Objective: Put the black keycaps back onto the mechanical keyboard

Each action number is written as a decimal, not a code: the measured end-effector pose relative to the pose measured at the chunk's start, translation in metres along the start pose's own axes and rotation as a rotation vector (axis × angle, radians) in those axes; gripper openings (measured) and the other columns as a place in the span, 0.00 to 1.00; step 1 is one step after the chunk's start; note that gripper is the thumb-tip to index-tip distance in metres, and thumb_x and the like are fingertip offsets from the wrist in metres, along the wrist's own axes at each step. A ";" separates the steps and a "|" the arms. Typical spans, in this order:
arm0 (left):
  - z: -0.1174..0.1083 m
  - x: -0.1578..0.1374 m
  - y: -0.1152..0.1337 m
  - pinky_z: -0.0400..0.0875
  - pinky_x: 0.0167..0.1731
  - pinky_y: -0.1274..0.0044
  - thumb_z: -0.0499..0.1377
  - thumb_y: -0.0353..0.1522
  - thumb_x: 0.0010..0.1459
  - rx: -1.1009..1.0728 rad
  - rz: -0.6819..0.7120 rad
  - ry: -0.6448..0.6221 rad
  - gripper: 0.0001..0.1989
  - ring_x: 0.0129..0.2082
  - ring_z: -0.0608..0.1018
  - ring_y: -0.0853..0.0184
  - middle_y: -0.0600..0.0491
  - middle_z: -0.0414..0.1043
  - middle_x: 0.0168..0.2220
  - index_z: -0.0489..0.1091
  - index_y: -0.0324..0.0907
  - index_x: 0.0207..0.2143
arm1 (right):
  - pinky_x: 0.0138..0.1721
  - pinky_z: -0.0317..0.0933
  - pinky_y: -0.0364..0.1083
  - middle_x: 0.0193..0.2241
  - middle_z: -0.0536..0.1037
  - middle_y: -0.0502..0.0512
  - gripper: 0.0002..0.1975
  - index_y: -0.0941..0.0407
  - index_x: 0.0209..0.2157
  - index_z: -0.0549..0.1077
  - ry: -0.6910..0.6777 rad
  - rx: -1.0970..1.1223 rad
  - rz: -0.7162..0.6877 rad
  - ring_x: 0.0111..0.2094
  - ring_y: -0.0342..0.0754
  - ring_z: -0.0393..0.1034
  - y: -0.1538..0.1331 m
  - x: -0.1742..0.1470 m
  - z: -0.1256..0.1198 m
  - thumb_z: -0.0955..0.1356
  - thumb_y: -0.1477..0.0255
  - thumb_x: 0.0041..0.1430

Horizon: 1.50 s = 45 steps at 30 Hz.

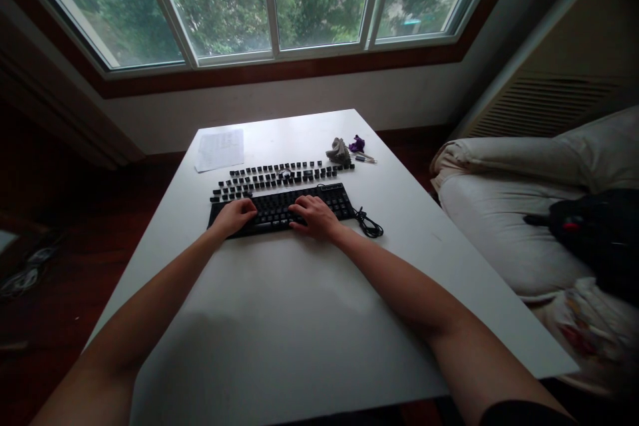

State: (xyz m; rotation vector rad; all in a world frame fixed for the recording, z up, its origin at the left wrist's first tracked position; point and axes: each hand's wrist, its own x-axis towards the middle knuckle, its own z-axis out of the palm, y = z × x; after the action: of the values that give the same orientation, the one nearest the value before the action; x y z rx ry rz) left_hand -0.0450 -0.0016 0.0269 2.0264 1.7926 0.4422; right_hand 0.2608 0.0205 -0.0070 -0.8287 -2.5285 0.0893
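A black keyboard lies on the white table. At its left part is my left hand, thumb and fingers drawn together over the keys; anything small between the fingertips is too hidden to make out. My right hand rests on the right-middle of the keyboard, fingers spread and thumb out at the front edge, holding nothing. Behind the keyboard, loose black keycaps stand in several rows. A small pale object sits among them. The keyboard's bundled cable lies off its right end.
Printed paper sheets lie at the table's back left. Toward the back right are a grey cloth, a purple cloth and slim pen-like tools. A pale sofa with a black bag stands right of the table.
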 end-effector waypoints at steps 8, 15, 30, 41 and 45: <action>0.002 0.003 0.000 0.68 0.36 0.73 0.60 0.37 0.54 -0.006 0.021 -0.033 0.08 0.35 0.78 0.62 0.53 0.80 0.34 0.76 0.44 0.34 | 0.47 0.57 0.54 0.48 0.73 0.61 0.21 0.54 0.54 0.73 -0.005 -0.023 -0.005 0.47 0.57 0.64 0.000 0.000 0.002 0.70 0.59 0.64; -0.007 0.022 -0.016 0.67 0.36 0.73 0.59 0.40 0.57 -0.009 -0.039 0.125 0.11 0.36 0.78 0.62 0.53 0.79 0.36 0.77 0.45 0.38 | 0.47 0.57 0.53 0.48 0.73 0.61 0.21 0.54 0.54 0.73 0.011 -0.017 -0.012 0.47 0.57 0.65 0.003 0.000 0.003 0.70 0.58 0.64; -0.024 0.078 -0.041 0.67 0.43 0.71 0.61 0.37 0.57 0.345 0.209 0.071 0.12 0.41 0.74 0.59 0.49 0.74 0.39 0.81 0.47 0.41 | 0.48 0.58 0.54 0.48 0.73 0.61 0.21 0.54 0.54 0.73 -0.001 -0.010 -0.008 0.48 0.57 0.65 0.005 0.000 0.003 0.69 0.58 0.65; -0.023 0.057 -0.014 0.66 0.50 0.67 0.56 0.35 0.62 0.324 0.297 0.125 0.13 0.46 0.76 0.56 0.47 0.76 0.46 0.75 0.45 0.46 | 0.48 0.57 0.54 0.48 0.73 0.61 0.21 0.53 0.54 0.73 0.002 0.005 -0.002 0.48 0.57 0.65 0.005 0.000 0.002 0.70 0.59 0.64; -0.020 0.044 -0.004 0.64 0.51 0.64 0.54 0.33 0.63 0.411 0.289 0.144 0.14 0.42 0.78 0.55 0.47 0.78 0.39 0.73 0.44 0.49 | 0.48 0.57 0.54 0.49 0.73 0.61 0.21 0.53 0.54 0.73 0.008 -0.001 -0.004 0.48 0.57 0.65 0.005 0.000 0.004 0.70 0.59 0.64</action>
State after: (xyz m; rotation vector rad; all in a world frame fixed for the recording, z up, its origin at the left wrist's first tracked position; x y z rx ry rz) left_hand -0.0527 0.0436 0.0416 2.6164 1.7917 0.3268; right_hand 0.2614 0.0251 -0.0112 -0.8232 -2.5229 0.0839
